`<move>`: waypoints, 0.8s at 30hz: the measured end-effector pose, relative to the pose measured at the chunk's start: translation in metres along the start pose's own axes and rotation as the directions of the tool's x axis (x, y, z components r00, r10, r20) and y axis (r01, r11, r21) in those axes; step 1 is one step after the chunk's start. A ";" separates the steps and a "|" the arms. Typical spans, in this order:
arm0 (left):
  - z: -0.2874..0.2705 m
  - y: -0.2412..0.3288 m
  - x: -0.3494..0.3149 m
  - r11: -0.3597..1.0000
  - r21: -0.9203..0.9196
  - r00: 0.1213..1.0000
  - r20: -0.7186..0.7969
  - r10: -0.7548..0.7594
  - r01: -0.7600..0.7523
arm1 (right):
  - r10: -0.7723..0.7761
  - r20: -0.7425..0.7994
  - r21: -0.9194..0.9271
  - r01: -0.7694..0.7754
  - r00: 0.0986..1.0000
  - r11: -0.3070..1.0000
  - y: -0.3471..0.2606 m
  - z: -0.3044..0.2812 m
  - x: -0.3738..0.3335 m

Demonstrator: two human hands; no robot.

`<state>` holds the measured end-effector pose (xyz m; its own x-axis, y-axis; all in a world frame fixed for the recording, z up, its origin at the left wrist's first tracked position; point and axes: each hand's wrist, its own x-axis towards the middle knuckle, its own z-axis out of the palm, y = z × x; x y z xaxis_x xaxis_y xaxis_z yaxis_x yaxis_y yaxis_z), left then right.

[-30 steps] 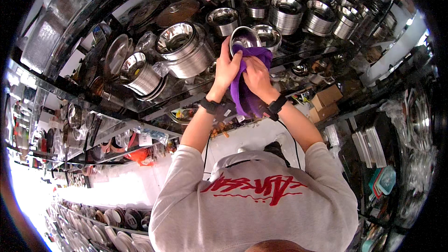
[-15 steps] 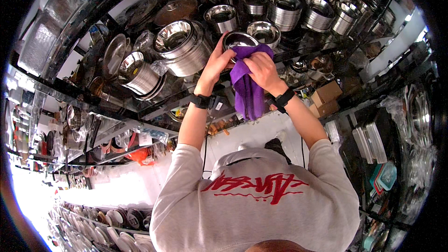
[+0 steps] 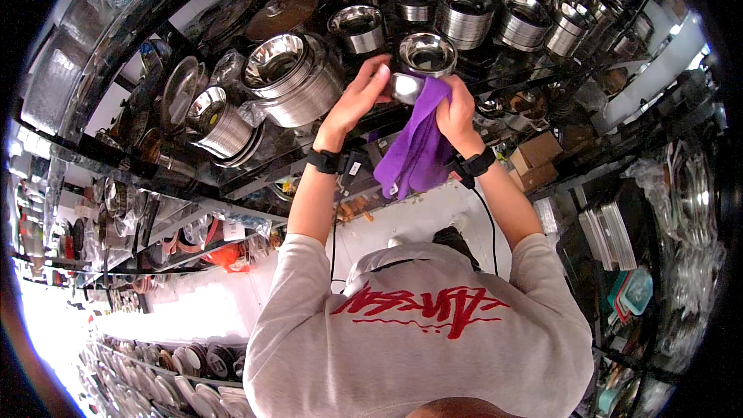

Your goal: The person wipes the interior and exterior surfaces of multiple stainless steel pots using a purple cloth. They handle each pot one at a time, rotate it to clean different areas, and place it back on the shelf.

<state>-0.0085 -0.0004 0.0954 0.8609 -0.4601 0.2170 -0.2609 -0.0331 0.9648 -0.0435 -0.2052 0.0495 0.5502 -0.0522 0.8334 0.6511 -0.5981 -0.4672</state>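
Between my hands is a small shiny metal bowl (image 3: 405,88), turned so that its smooth outer side shows. My left hand (image 3: 358,102) grips its left edge with thumb and fingers. Closed on a purple cloth (image 3: 418,143), my right hand (image 3: 458,112) presses the cloth's upper end against the bowl's right side. The rest of the cloth hangs down in folds. Just beyond the held bowl, another metal bowl (image 3: 428,54) stands upright on the shelf. My right fingers are partly hidden behind the cloth.
Stacks of metal bowls (image 3: 464,19) fill the dark shelf ahead. A larger stack of basins (image 3: 298,81) stands beside my left hand, with a leaning stack of bowls (image 3: 220,124) farther left. Cardboard boxes (image 3: 536,161) lie below on the right. The shelf's black edge (image 3: 263,170) runs under my forearms.
The bowl has been tipped from showing its open inside to showing its outer side. My right hand has moved right with the cloth, round to the bowl's right side.
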 end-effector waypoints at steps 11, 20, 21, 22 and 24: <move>0.006 -0.005 0.042 0.835 0.387 0.879 -0.111 0.463 -0.391 | 0.427 -0.262 0.138 -0.404 0.866 0.904 0.075 -0.019 0.001; 0.047 -0.050 0.085 0.683 0.658 0.846 -0.128 0.517 -0.318 | 0.364 -0.006 -0.239 -0.355 0.931 0.904 0.133 -0.017 -0.033; 0.049 -0.053 0.088 0.670 0.677 0.851 -0.121 0.511 -0.306 | 0.366 -0.018 -0.238 -0.360 0.930 0.902 0.136 -0.017 -0.033; 0.049 -0.058 0.090 0.653 0.699 0.856 -0.114 0.504 -0.291 | 0.369 -0.028 -0.231 -0.365 0.929 0.902 0.135 -0.015 -0.032; 0.047 -0.066 0.094 0.620 0.735 0.869 -0.085 0.487 -0.275 | 0.360 -0.024 -0.206 -0.357 0.933 0.911 0.132 -0.016 -0.030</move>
<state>0.0689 -0.0830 0.0449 0.6587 -0.3409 0.6708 -0.7197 -0.5455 0.4295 0.0175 -0.2950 -0.0329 0.7351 -0.2830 0.6160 0.2893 -0.6908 -0.6626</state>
